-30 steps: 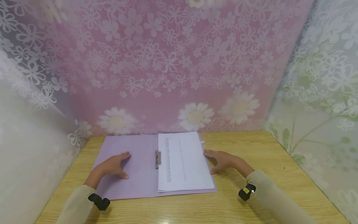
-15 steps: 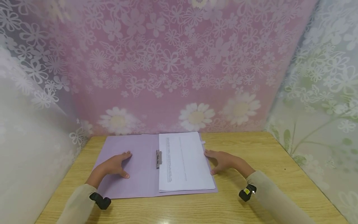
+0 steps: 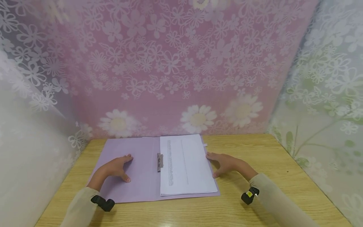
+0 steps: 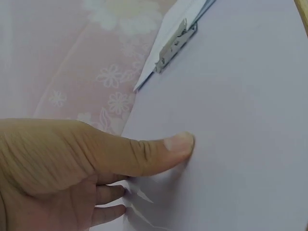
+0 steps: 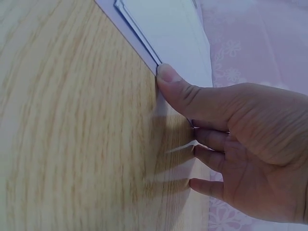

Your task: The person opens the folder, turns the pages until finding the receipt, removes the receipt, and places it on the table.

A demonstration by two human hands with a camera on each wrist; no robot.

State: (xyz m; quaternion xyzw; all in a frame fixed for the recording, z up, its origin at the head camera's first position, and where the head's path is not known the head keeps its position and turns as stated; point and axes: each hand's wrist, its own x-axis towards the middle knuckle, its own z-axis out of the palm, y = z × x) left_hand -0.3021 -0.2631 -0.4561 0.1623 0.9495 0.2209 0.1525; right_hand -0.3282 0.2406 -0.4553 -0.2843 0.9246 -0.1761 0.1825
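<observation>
A light purple folder [image 3: 140, 186] lies spread flat on the table, with a metal clip [image 3: 160, 162] near its spine. White printed sheets [image 3: 195, 164] are stacked on its right half. My left hand [image 3: 114, 167] rests on the bare left cover, thumb and fingers spread; in the left wrist view the thumb [image 4: 159, 154] lies against the purple surface. At the right edge of the folder, my right hand [image 3: 225, 163] touches the border with its thumb and fingertips. The right wrist view shows that thumb [image 5: 175, 86] at the corner of the sheets, the other fingers extended on the wood.
The folder sits on a wood-grain table [image 3: 249, 145] whose back edge meets a pink flowered backdrop [image 3: 170, 78]. Pale flowered sheeting [image 3: 326, 94] closes in the right side, and a whitish panel [image 3: 28, 151] the left. A small white tab [image 3: 205, 144] sticks out from the folder's right edge.
</observation>
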